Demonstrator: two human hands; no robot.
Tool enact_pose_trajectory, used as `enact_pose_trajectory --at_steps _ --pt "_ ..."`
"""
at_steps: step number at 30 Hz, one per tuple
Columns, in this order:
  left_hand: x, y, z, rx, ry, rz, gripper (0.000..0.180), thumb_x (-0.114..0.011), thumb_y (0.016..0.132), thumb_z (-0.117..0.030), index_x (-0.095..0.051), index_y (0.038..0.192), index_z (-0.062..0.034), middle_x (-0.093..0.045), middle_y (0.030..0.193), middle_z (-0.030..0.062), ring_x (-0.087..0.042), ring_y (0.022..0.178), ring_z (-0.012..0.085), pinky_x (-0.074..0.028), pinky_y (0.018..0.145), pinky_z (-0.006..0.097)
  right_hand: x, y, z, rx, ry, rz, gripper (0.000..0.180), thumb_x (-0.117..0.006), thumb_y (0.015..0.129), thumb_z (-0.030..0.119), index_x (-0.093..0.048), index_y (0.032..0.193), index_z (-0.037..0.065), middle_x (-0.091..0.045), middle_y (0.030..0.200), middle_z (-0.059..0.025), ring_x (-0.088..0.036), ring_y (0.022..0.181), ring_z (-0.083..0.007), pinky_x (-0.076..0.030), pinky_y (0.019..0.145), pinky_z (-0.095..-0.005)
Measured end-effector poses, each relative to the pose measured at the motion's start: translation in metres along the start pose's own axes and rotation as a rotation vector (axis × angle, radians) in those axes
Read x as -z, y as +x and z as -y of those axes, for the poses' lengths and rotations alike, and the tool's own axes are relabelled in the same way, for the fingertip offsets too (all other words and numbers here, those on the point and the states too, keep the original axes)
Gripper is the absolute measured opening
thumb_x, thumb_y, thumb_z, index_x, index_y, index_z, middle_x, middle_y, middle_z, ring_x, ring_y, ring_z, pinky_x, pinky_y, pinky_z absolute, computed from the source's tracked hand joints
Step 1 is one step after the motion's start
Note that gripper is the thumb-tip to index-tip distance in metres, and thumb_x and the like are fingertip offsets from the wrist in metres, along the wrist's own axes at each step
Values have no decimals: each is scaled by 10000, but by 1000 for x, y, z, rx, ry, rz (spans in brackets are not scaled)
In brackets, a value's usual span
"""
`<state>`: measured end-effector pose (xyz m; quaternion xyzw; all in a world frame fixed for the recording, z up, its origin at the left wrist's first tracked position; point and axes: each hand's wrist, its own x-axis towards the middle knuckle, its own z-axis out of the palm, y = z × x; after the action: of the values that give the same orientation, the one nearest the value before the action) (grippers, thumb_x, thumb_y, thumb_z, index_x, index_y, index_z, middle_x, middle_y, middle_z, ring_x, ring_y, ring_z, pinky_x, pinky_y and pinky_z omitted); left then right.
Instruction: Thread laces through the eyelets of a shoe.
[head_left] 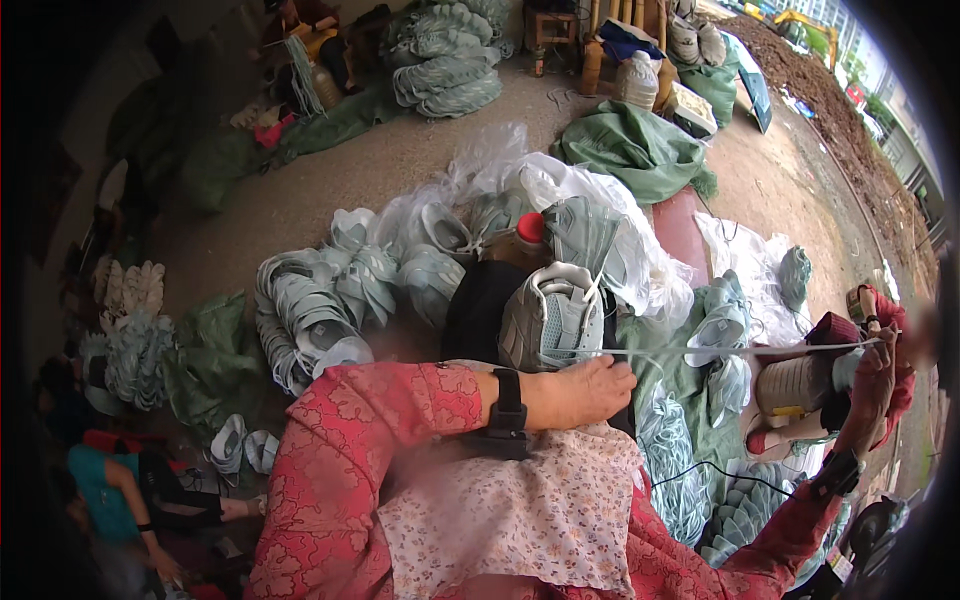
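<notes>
A grey-green shoe upper [555,318] with pale blue mesh and a padded white collar rests before me, over a dark support. My left hand [592,390] is closed against its near right edge; the fingertips and whatever they grip are hidden. From the shoe a pale shoelace [740,350] runs taut to the right, passing just above my left knuckles. Far out on that side my right hand [876,368] is raised, its fingers closed on the lace's end. Behind the shoe stands a container with a red cap [530,227].
Stacked shoe uppers [300,305] lie to the left, and more uppers [722,325] to the right beside bundled laces [672,465]. Clear plastic and a green sack [635,150] spread behind. A patterned cloth [510,505] covers my lap. Other people sit at the far left and right.
</notes>
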<state>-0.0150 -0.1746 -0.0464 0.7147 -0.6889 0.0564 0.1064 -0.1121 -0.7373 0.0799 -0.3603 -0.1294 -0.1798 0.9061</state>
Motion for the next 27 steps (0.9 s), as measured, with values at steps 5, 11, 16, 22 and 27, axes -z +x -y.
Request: enact_pose_trajectory --at_steps 5,11,16,22,27 --pt "-9 3 3 166 302 183 218 -663 733 -182 -684 898 -42 -551 1048 66 -553 999 220 -459 866 337 11 4 -13 -2 56 -63 305 -362 1066 48 -398 1348 -65 -525 1054 -105 -462 725 -132 -448 642 -266" --pt "1 -4 8 141 -497 244 265 -674 842 -181 -656 1082 -73 -574 1016 86 -565 997 257 -486 835 354 45 0 -26 -51 78 -106 262 -430 1047 47 -512 1255 -89 -633 1174 -178 -617 940 -205 -540 810 -303" --pt "118 -11 3 53 -1350 203 256 -686 919 -194 -632 1137 -73 -629 1155 110 -603 1068 267 -501 858 385 123 -22 -13 79 -53 -392 319 -455 1026 43 -506 1301 -110 -615 1293 -212 -605 1200 -314 -479 1103 -401" --pt "175 -158 25 295 -1410 -1132 177 -701 879 -40 -632 1040 -66 -627 967 83 -588 867 155 -465 750 272 146 -32 -126 47 -479 -307 200 -603 997 183 -644 1133 41 -661 952 -47 -654 893 -150 -537 814 -292" --pt "131 -308 31 1166 -747 -1099 153 -678 905 -102 -666 1053 -68 -656 986 67 -608 862 186 -484 763 324 -19 -12 -294 -132 -840 -392 207 -644 956 200 -679 1057 23 -635 835 -14 -589 617 -92 -499 582 -250"
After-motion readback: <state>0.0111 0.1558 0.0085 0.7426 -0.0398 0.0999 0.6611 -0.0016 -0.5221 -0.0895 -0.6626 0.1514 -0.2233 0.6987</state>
